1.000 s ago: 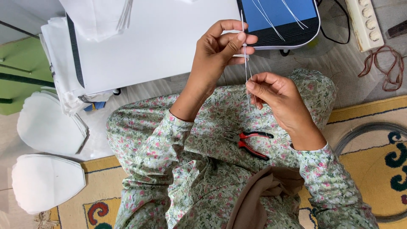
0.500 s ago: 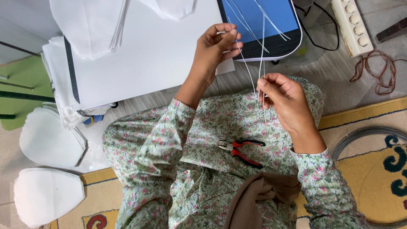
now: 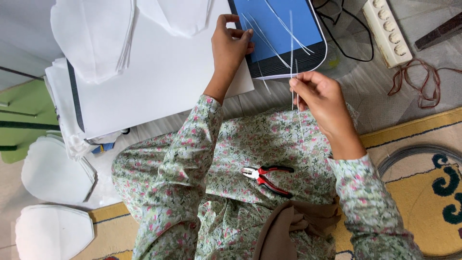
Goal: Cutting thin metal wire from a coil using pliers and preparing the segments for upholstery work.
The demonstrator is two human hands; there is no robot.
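Pinching thin white wire (image 3: 292, 53) w/ my right hand (image 3: 321, 98), upright over blue tray (image 3: 284, 29) edge. Left hand (image 3: 230, 45) nips loose strands at tray's left rim. Pliers (image 3: 267, 174) on lap, well apart; open room btwn hands.

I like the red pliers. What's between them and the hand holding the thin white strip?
Only flowered dress fabric between the pliers and the right hand, seen from the head camera.

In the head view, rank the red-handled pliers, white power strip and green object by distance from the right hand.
From the right hand:
1. Power strip, up and to its right on the floor.
2. Pliers, below it on the lap; close to the strip's distance.
3. Green object, at the far left edge.
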